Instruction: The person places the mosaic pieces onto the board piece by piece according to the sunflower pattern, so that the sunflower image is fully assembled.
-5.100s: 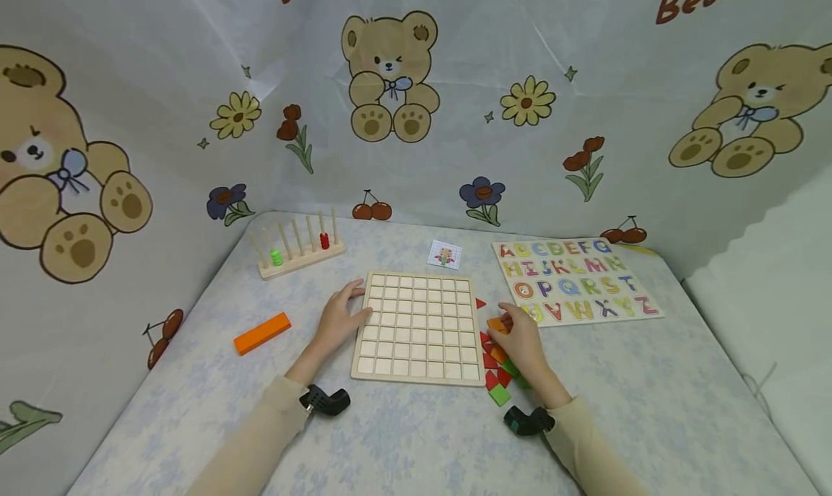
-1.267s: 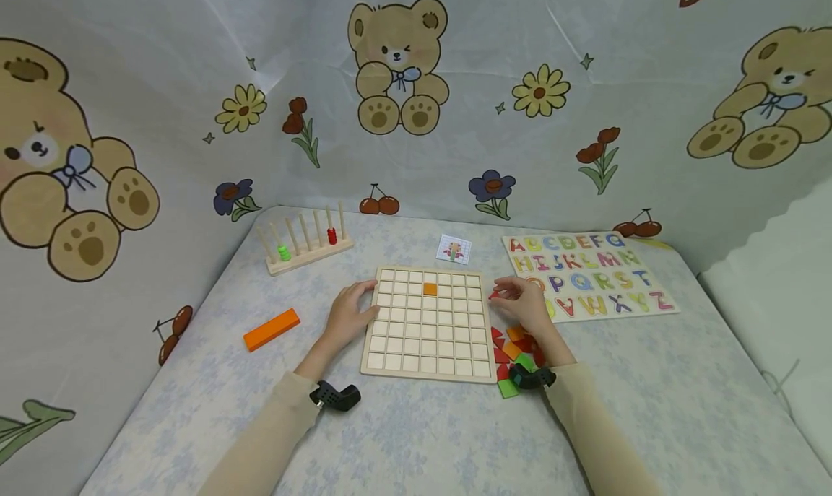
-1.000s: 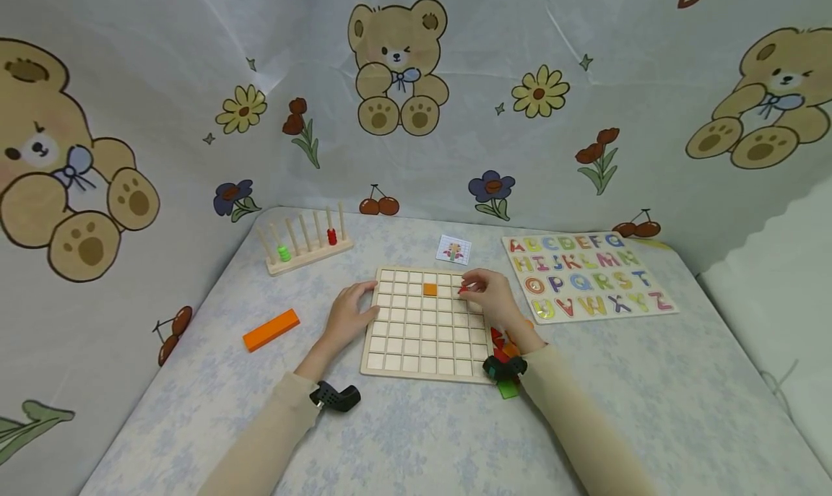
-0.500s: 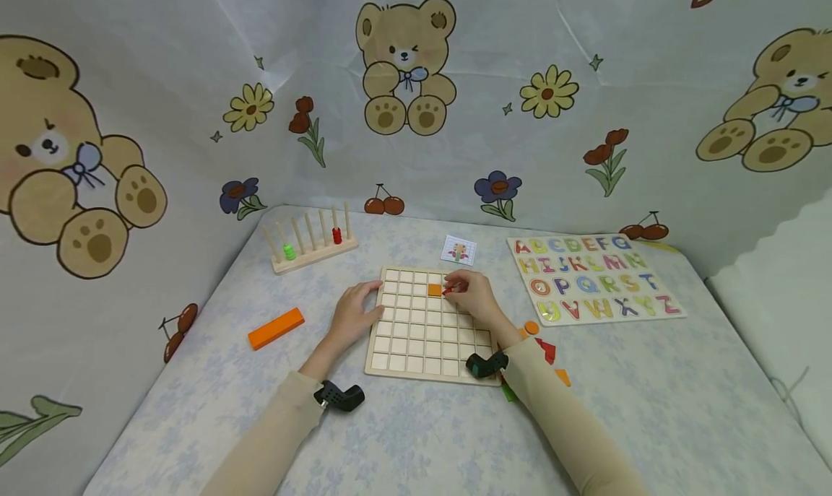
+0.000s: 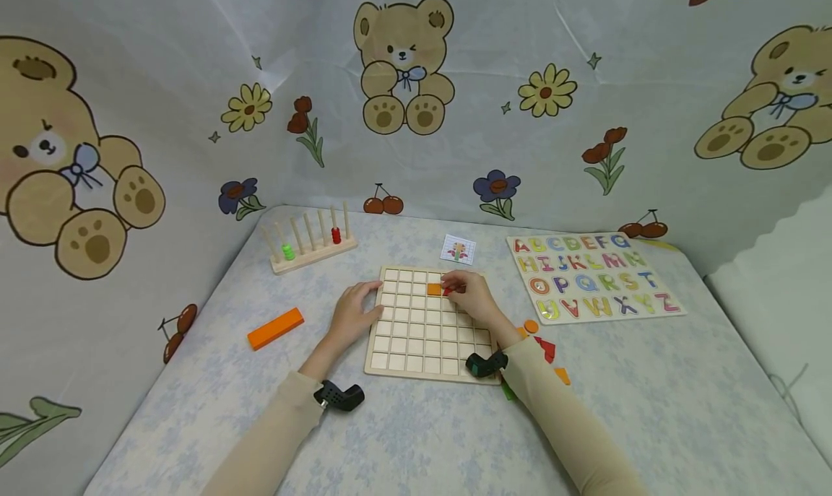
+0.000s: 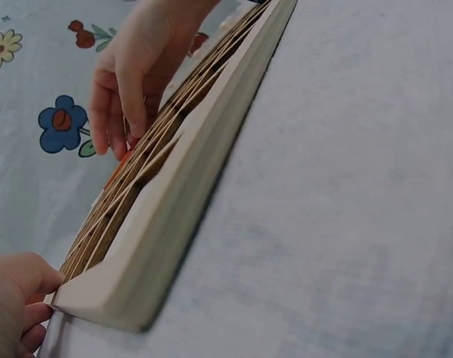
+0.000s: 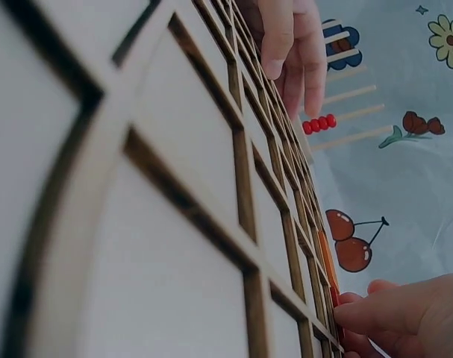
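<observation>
A wooden grid board (image 5: 416, 331) lies flat on the table. My left hand (image 5: 353, 314) grips its left edge, with the thumb on the rim. An orange square (image 5: 433, 289) sits in a cell of the second row from the top. Just right of it, my right hand (image 5: 473, 295) pinches a small red piece (image 5: 446, 292) at the board's surface. Fingers hide most of that piece, so its shape is unclear; in the right wrist view the red piece (image 7: 336, 300) stands beside the orange one. Loose red shapes (image 5: 547, 349) lie right of the board, partly under my right forearm.
Behind the board lies a small pattern card (image 5: 458, 250). An alphabet board (image 5: 594, 278) is at the right rear. A peg stand (image 5: 315, 253) with green and red beads stands at the left rear, and an orange bar (image 5: 276, 328) lies at the left. An orange disc (image 5: 531, 326) is near the right wrist.
An orange square has come to rest on the grid. My right hand has carried a red piece leftward from beside the board to the cell by that square. My left hand has stayed on the edge.
</observation>
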Tool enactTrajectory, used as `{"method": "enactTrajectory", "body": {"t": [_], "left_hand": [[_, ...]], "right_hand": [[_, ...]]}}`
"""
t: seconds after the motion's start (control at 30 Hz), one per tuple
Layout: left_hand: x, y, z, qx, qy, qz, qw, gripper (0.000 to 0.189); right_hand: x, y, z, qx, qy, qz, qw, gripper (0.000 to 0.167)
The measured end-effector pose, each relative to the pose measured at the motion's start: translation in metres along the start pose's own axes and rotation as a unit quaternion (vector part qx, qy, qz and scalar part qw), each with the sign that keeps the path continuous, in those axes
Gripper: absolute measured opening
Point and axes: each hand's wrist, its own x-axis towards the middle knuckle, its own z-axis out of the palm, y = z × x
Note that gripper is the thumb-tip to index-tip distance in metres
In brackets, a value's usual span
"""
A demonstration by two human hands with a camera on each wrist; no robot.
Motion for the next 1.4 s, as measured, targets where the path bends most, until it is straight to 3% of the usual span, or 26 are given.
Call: {"method": "enactTrajectory", "body": {"t": [0.4,0.53,0.7,0.9,1.17,1.4], "left_hand": [[0.0,0.0,0.0,-0.001,0.004,0.002,1.0,0.048],[0.001,0.001,0.001,-0.003,0.001,-0.002,1.0,0.048],[0.001,0.002,0.001,-0.001,-0.006,-0.005,1.0,0.049],[-0.001,0.003,-0.002,0.001,-0.011,-0.011,0.9999,0.049],[-0.001,0.001,-0.003,0.0,-0.012,-0.02,0.9997,0.049],[-0.001,0.003,-0.001,-0.005,-0.011,-0.018,0.9998,0.049]], "right_hand": [[0.003,0.004,0.002,-0.019,0.011,0.001,0.9998,0.031],[-0.003,0.001,-0.008,-0.032,0.016,0.001,0.9994,0.03],[-0.023,-0.004,-0.039,-0.033,0.035,0.004,0.9988,0.027],[-0.061,0.005,-0.072,-0.05,0.05,0.047,0.9964,0.029],[-0.096,0.017,-0.066,-0.067,-0.018,0.043,0.9967,0.036],[-0.104,0.017,-0.054,-0.08,0.01,0.054,0.9953,0.036]]}}
